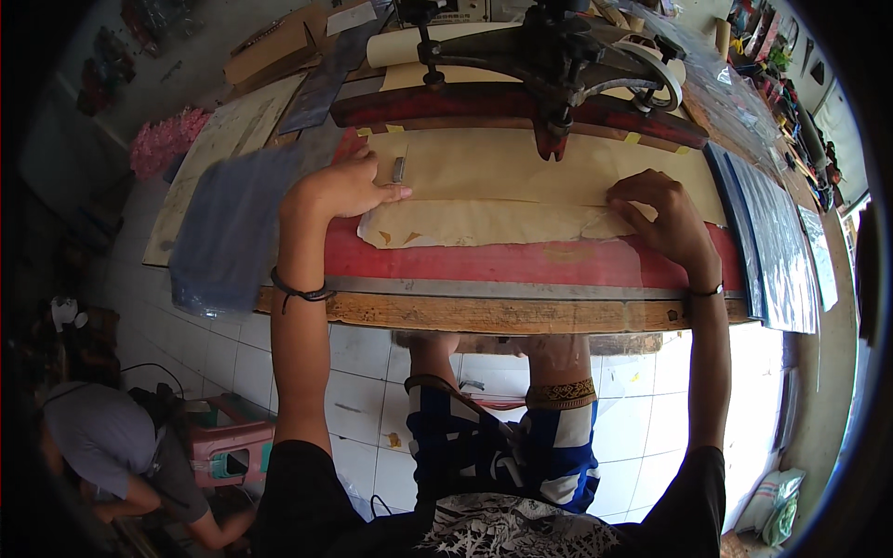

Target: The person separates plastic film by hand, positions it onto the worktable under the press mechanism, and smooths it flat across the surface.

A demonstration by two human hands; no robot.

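A tan sheet (502, 167) with a torn front edge covers much of a red work surface (446, 263). Clear plastic sheet (567, 293) lies across it and droops over the front edge. My left hand (346, 184) rests at the tan sheet's left side, thumb stretched to the right and fingers apart, beside a small metal piece (399, 169). At the right, the bent fingers of my right hand (665, 214) pinch together at what looks like the plastic's edge; their tips are partly hidden. Beyond both hands, a long dark-red press bar (446, 102) hangs from a black metal frame (521, 56).
Bluish plastic sheets (233, 223) hang off the table's left, with more stacked (758, 232) at the right. A wooden edge (465, 312) fronts the table. Behind the bar lies a cream roll (391, 48). Another person (112, 446) bends low beside a pink stool (228, 437).
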